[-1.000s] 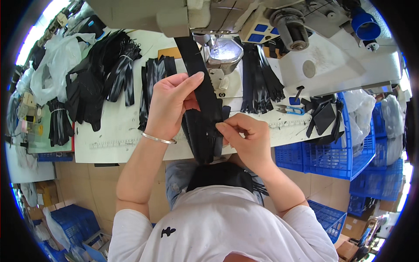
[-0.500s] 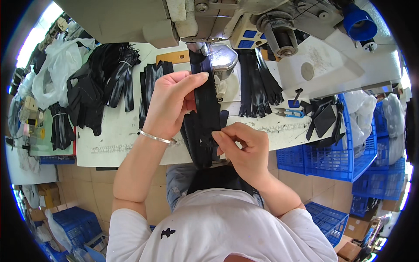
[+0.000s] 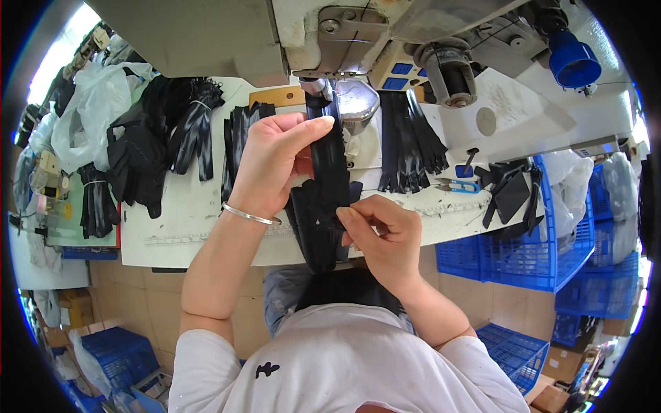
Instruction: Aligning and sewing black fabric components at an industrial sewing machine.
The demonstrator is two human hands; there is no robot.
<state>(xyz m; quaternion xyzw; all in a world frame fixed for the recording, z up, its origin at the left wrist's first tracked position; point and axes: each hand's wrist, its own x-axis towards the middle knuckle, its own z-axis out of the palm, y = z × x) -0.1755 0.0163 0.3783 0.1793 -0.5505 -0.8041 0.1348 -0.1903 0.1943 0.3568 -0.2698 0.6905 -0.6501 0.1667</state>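
A long black fabric strip (image 3: pixel 330 162) runs from under the sewing machine head (image 3: pixel 330 51) toward me, and its near end hangs in folds at the table's front edge. My left hand (image 3: pixel 279 155) pinches the strip's left side close to the needle area, thumb on top and some fingers hidden behind it. Lower down, my right hand (image 3: pixel 385 237) pinches the strip's right edge between thumb and fingers. Bright lamp light falls on the metal part (image 3: pixel 358 103) beside the needle area. The needle itself is hard to make out.
Bundles of black strips lie left (image 3: pixel 237 141) and right (image 3: pixel 406 144) of the machine. Blue-handled thread snips (image 3: pixel 463 186) rest at the right, near black pieces (image 3: pixel 511 193). A blue crate (image 3: pixel 502 258) stands at the table's right edge. Black fabric (image 3: pixel 134 165) is heaped on the left.
The view has shifted slightly, so the machine and table sit a little lower in the picture. Both hands keep their pinch on the strip, with little visible movement along it.
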